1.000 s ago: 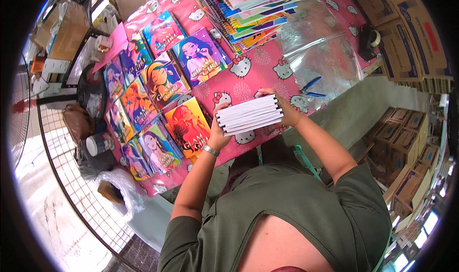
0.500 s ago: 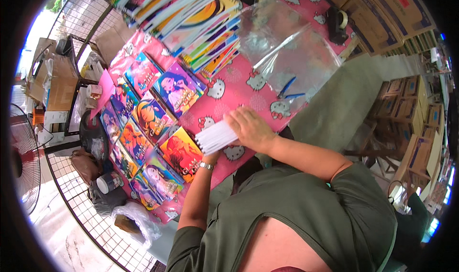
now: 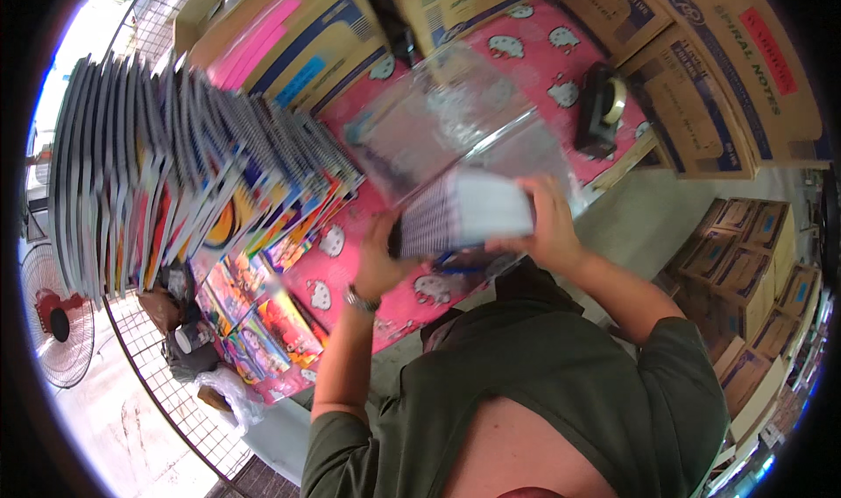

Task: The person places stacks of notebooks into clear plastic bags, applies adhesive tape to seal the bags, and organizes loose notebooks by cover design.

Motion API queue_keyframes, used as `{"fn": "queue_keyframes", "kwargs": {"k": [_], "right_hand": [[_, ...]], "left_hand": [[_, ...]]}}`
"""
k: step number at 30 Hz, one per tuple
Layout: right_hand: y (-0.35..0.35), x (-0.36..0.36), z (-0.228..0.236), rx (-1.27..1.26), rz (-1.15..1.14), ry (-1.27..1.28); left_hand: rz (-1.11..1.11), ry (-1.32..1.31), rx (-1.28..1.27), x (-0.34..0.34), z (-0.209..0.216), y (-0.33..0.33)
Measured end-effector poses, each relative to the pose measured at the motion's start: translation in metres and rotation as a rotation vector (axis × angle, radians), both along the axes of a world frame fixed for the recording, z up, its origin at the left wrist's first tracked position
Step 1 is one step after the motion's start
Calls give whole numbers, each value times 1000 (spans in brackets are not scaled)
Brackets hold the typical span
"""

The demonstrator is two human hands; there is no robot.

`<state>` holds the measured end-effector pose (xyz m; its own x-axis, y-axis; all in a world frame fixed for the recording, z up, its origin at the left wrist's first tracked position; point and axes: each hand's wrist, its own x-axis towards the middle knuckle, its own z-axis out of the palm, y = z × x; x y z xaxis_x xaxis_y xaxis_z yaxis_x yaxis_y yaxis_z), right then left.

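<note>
Between my two hands I hold a thick stack of spiral notebooks (image 3: 477, 209), its bound edge toward the left and its white page edges toward the right. My left hand (image 3: 385, 257) closes round the bound side. At the other end my right hand (image 3: 547, 226) grips the page side. Behind the stack lies a large clear plastic bag (image 3: 438, 121), flat on the pink patterned tablecloth (image 3: 324, 292). Just below the stack, partly hidden, a slim blue tool (image 3: 460, 261) rests on the cloth. Several bright-covered notebooks (image 3: 293, 327) are laid out at the left.
A tall pile of spiral notebooks (image 3: 193, 165) fills the table's left side. Cardboard boxes (image 3: 324, 47) stand along the back, and more cartons (image 3: 745, 244) are stacked on the right. A black tape dispenser (image 3: 600, 113) sits near the right edge. A fan (image 3: 57, 318) stands at far left.
The stack has moved right, toward the clear bag, and turned so its bound edge shows. My left hand has come round to its left side. The view has shifted too.
</note>
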<state>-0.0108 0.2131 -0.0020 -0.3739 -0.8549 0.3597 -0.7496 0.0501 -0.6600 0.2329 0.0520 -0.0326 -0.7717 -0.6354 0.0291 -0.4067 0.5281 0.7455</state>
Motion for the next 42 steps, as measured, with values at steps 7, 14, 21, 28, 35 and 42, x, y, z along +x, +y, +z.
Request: {"fn": "queue_keyframes", "kwargs": {"k": [7, 14, 21, 28, 35, 42], "right_hand": [[-101, -109, -105, 638, -220, -903], [-114, -105, -140, 783, -343, -811], [-97, -109, -159, 679, -228, -498], [-9, -57, -123, 512, 754, 12], [-1, -29, -170, 590, 915, 226], [-3, -7, -171, 468, 932, 241]], "left_hand": [[231, -2, 746, -120, -82, -111], [738, 128, 750, -119, -121, -55], [833, 194, 1020, -118, -130, -29], [784, 178, 287, -90, -141, 23], [304, -380, -85, -3, -150, 128], [367, -296, 58, 19, -156, 110]]}}
